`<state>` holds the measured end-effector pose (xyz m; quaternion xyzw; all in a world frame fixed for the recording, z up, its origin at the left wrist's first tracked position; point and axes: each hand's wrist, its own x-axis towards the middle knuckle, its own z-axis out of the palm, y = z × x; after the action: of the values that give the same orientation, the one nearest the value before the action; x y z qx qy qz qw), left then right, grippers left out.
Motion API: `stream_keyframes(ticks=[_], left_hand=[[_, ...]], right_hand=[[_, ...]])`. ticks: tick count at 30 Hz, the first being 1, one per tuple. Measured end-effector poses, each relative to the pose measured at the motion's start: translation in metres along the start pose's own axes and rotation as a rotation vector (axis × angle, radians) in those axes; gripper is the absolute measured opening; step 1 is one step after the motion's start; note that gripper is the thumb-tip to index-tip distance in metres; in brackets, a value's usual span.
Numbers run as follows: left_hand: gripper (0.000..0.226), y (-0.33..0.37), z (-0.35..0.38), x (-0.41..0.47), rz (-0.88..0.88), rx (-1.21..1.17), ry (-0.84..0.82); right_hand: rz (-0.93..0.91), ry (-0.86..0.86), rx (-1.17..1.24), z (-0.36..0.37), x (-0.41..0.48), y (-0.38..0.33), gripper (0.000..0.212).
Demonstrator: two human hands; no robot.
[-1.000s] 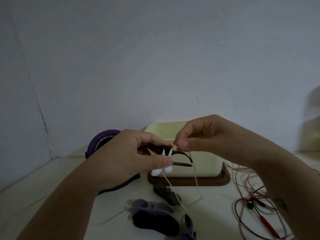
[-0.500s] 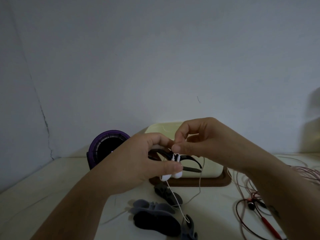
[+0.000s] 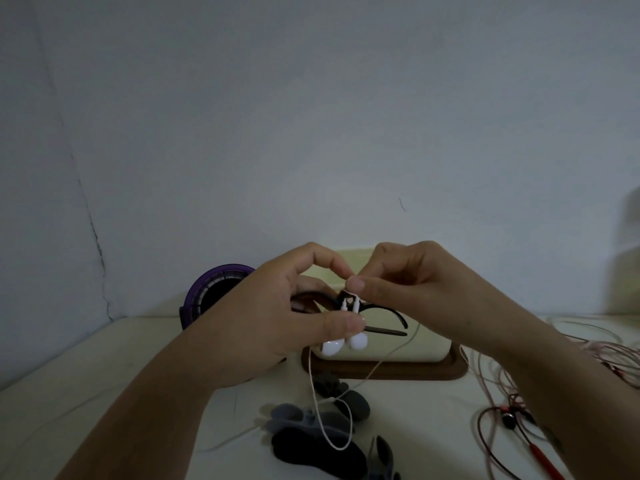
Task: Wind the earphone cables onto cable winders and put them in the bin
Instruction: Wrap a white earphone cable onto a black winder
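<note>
My left hand (image 3: 277,320) grips a black cable winder (image 3: 384,311) in front of the cream bin (image 3: 398,348), its thumb pressing on the stems of two white earbuds (image 3: 346,342) that hang below. My right hand (image 3: 408,282) pinches the thin white cable (image 3: 313,386) at the winder's top, right above the earbud stems. The cable drops in a loop down to the table over the spare winders.
Several grey and black cable winders (image 3: 318,434) lie on the table in front. A red earphone cable (image 3: 512,410) is tangled at the right. A purple round container (image 3: 211,292) stands left of the bin, which sits on a brown tray (image 3: 415,370). A wall rises behind.
Both hands with the winder and earbuds have risen slightly and shifted right. My right hand's pinch has moved down onto the winder top, and the hanging cable loop has shortened.
</note>
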<state>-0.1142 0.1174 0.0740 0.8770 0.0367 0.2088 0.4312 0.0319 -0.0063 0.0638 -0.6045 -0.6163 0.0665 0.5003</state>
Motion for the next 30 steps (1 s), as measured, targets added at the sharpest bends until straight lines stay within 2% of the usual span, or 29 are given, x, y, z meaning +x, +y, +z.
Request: stream_keyframes(ticks=[5,9,13,15,17,20,25,30], left_hand=[[0.03,-0.001,-0.003,0.0,0.033,0.003,-0.001],[0.027,-0.001,-0.004,0.0,0.059,-0.014,0.007],[0.024,-0.002,-0.006,0.001,0.073,-0.039,0.041],[0.022,-0.004,-0.007,0.002,0.085,-0.12,0.051],[0.024,-0.007,-0.006,0.004,0.071,-0.193,0.077],[0.025,-0.014,-0.005,0.008,0.012,-0.231,0.122],[0.024,-0.02,-0.005,0.011,-0.049,-0.224,0.184],[0.028,-0.02,-0.005,0.011,-0.038,-0.156,0.242]], right_hand=[[-0.029,0.098,-0.082,-0.001,0.0,0.0,0.031],[-0.034,0.096,-0.09,0.001,0.0,0.002,0.03],[0.034,0.03,0.096,0.005,0.001,0.008,0.043],[0.099,-0.016,0.199,0.015,0.002,0.014,0.039],[0.169,0.013,0.264,0.029,0.004,0.02,0.026],[0.205,0.094,0.311,0.045,0.005,0.03,0.033],[0.081,0.173,0.157,0.045,0.005,0.03,0.016],[-0.032,0.272,-0.033,0.043,0.004,0.034,0.017]])
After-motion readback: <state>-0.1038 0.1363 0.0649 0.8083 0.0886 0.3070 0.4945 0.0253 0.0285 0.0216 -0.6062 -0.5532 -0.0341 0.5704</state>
